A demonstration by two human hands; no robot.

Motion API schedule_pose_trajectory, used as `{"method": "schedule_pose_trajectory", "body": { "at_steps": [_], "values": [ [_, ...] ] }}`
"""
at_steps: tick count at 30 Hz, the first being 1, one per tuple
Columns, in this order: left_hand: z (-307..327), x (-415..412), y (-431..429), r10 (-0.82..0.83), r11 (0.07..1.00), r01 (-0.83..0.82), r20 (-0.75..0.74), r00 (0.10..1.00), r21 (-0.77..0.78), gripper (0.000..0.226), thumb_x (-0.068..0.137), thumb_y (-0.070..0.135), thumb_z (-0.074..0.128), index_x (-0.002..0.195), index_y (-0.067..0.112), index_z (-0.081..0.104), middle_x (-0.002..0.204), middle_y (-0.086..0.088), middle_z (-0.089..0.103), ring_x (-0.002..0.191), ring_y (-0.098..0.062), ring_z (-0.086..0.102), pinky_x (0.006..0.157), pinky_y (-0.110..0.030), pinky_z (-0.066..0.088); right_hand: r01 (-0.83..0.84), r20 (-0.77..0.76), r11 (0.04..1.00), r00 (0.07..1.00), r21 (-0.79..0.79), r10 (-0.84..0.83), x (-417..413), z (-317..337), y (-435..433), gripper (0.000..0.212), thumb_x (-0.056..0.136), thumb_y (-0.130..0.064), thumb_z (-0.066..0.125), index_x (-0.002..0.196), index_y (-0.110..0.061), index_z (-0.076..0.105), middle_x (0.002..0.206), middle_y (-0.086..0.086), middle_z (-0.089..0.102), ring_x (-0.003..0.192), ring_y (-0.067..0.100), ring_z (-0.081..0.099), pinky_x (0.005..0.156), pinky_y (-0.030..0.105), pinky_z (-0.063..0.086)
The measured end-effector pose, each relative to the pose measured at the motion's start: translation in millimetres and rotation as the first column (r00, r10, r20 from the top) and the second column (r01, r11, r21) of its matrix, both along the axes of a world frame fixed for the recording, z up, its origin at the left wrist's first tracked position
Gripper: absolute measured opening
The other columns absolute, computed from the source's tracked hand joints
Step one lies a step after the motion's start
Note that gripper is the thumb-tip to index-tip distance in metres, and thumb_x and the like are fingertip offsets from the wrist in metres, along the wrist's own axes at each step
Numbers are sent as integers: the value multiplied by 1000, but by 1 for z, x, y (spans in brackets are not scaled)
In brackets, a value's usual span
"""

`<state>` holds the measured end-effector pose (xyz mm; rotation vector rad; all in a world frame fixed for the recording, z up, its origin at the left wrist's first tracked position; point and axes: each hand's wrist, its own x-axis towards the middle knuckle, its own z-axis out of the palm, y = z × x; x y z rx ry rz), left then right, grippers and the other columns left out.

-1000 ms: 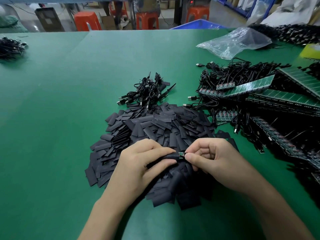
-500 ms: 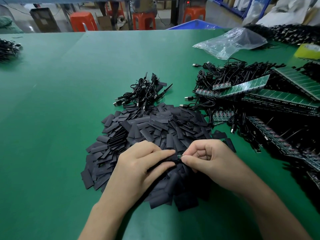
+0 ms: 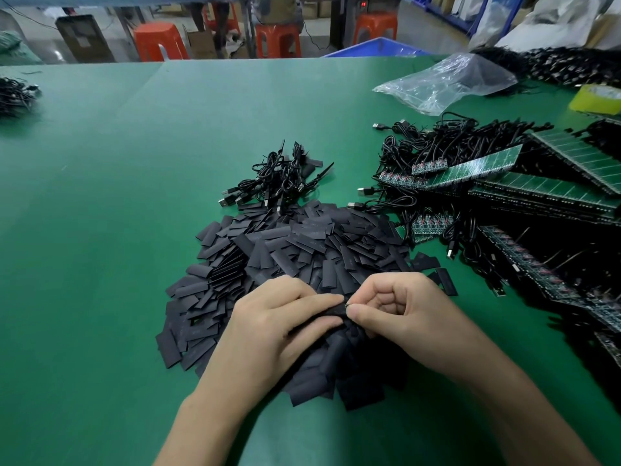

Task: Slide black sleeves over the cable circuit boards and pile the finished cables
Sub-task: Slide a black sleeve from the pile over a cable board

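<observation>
Clearly much was left: few finished cables (image 3: 279, 183) lay beyond the sleeve heap (image 3: 285, 250), many bare cables (image 3: 433, 153) waited at right, while over the heap the left hand (image 3: 279, 317) gripped a sleeve (image 3: 336, 311) and the right hand (image 3: 400, 314) pinched the nearly covered board (image 3: 346, 304).

The sleeve pile (image 3: 285, 257) lies on the table (image 3: 100, 230). A cable bundle (image 3: 279, 183) sits just behind it, and board strips (image 3: 504, 183) tangled in cables lie to its right. A plastic bag (image 3: 447, 82) lies farther behind on the right, and another cable heap (image 3: 15, 95) is well apart behind on the left.
</observation>
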<state>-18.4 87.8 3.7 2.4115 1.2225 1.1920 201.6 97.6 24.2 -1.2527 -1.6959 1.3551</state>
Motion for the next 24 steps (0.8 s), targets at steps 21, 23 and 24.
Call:
{"method": "schedule_pose_trajectory", "body": {
  "at_steps": [21, 23, 24],
  "values": [
    [-4, -2, 0, 24, 999, -26, 44, 999, 42, 22, 93, 28, 76, 114, 19, 79, 90, 10, 62, 83, -8, 59, 76, -24, 49, 54, -89, 993, 994, -109, -64, -6, 7, -3, 20, 95, -12, 71, 77, -20, 74, 65, 3, 69, 55, 11, 58, 57, 20, 48],
    [-4, -1, 0, 26, 998, -29, 51, 998, 58, 22, 93, 26, 76, 113, 18, 79, 91, 9, 62, 83, -9, 59, 76, -25, 49, 55, -101, 992, 993, -112, -67, -7, 8, -3, 20, 95, -11, 71, 76, -20, 74, 64, 2, 69, 55, 11, 57, 57, 19, 47],
    [-4, -1, 0, 28, 998, -32, 63, 998, 62, 21, 94, 26, 76, 113, 18, 79, 91, 9, 63, 83, -9, 59, 76, -24, 49, 58, -110, 992, 991, -111, -70, -7, 8, -3, 20, 95, -11, 71, 76, -19, 74, 64, 2, 69, 55, 11, 57, 57, 19, 47]
  ]
}}
